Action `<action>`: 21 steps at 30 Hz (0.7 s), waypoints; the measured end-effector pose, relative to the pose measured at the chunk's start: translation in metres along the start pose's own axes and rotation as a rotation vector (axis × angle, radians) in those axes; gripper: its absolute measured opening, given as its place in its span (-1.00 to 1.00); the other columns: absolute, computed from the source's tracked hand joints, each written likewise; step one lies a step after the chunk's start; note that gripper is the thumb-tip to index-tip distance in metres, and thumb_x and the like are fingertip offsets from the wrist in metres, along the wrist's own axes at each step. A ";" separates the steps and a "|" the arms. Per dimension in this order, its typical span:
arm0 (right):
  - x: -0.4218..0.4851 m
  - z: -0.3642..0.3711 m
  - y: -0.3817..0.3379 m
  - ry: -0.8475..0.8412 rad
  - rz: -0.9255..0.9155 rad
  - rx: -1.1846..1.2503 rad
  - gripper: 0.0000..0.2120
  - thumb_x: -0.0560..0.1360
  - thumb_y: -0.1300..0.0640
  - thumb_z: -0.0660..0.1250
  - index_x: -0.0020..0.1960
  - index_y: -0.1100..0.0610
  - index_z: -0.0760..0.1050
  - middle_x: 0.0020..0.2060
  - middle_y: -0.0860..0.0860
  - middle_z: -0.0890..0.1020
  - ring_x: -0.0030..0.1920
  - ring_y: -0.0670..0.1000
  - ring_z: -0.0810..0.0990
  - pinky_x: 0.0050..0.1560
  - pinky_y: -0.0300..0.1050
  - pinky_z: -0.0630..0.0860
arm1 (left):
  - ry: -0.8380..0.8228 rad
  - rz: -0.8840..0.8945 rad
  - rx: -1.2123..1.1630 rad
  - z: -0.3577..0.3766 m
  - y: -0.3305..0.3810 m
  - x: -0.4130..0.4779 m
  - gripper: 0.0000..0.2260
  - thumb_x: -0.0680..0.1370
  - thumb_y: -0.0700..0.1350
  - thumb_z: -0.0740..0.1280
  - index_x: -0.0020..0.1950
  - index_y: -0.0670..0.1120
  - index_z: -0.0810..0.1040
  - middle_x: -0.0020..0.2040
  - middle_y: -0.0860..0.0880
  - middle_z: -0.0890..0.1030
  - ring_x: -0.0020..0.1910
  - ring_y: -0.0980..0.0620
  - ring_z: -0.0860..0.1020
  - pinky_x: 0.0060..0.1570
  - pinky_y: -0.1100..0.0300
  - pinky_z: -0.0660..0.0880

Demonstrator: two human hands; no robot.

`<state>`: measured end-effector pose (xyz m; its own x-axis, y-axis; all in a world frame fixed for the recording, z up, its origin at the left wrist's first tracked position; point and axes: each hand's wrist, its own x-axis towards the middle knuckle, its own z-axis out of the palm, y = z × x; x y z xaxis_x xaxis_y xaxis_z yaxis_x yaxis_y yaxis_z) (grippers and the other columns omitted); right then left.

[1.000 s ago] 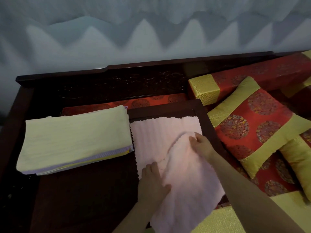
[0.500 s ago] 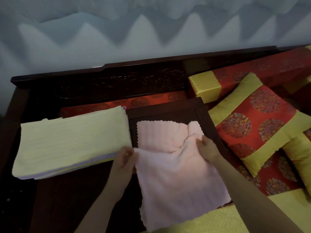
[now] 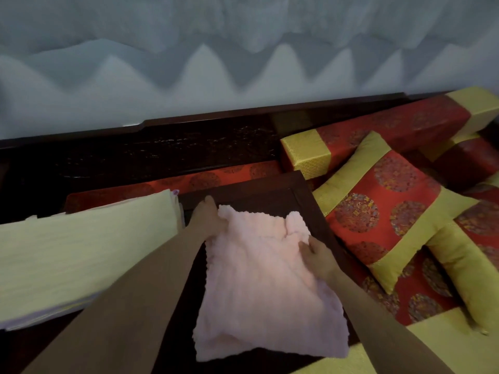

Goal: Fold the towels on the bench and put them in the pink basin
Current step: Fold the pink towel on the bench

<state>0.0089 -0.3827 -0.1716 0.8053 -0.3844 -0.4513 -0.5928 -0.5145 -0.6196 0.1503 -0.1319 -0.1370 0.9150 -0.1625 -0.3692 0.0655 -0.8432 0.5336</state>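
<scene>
A pale pink towel [image 3: 267, 287] lies on the dark wooden bench top [image 3: 253, 194], its near half folded over the far half. My left hand [image 3: 208, 218] holds the towel's far left corner, at the far edge. My right hand [image 3: 314, 256] grips the towel's right edge just below the rumpled far right corner. A stack of folded pale yellow towels [image 3: 81, 255] lies to the left, beside my left forearm. No pink basin is in view.
Red and gold cushions [image 3: 383, 214] crowd the right side, with a long bolster [image 3: 378, 136] behind them. A yellow cushion edge [image 3: 405, 352] lies at the near right. The carved dark backrest [image 3: 167, 155] runs along the wall.
My left hand carried the towel's near left corner up and away to the far edge, folding the towel over. My right hand stayed on the right edge.
</scene>
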 end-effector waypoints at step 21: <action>0.005 -0.084 -0.023 0.090 -0.294 0.084 -0.60 0.46 -0.08 0.38 -0.24 0.29 0.52 -0.44 0.10 0.49 -0.42 0.02 0.44 -0.35 -0.07 0.33 | 0.008 0.104 0.082 0.000 -0.019 0.018 -0.65 0.36 -0.31 0.39 0.12 -0.24 0.43 0.05 -0.27 0.46 0.02 -0.23 0.47 -0.05 0.03 0.41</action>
<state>0.0259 -0.4376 -0.1057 0.9362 -0.2968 -0.1883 -0.3288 -0.5502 -0.7675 0.1655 -0.1187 -0.1544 0.9183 -0.2477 -0.3089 -0.0625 -0.8611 0.5047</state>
